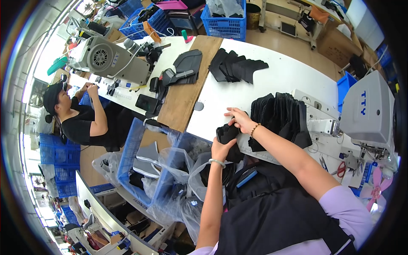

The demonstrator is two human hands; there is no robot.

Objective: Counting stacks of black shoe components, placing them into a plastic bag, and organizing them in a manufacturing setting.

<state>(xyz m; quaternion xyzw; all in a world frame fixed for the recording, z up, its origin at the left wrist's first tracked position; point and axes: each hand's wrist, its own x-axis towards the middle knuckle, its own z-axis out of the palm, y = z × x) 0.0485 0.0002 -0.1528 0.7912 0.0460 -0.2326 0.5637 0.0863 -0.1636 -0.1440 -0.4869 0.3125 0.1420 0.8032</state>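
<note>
My left hand (222,149), with a pale bangle at its wrist, is closed around a small bundle of black cut pieces (226,133) near the table's front edge. At the bundle's upper side is my right hand (242,122), wearing a beaded bracelet; its thumb and lower fingers pinch the pieces, while the upper fingers reach out to the left. Just right of my hands stands a thick row of stacked black pieces (278,119). Farther back, more black pieces (236,66) lie fanned out on the white tabletop (272,78).
A grey sewing machine (367,110) stands at right, with red-handled scissors (341,169) near it. Left are a wooden board (187,93), another machine (114,59) and a seated co-worker (80,114). A blue crate (127,159) with plastic bags sits below the table edge.
</note>
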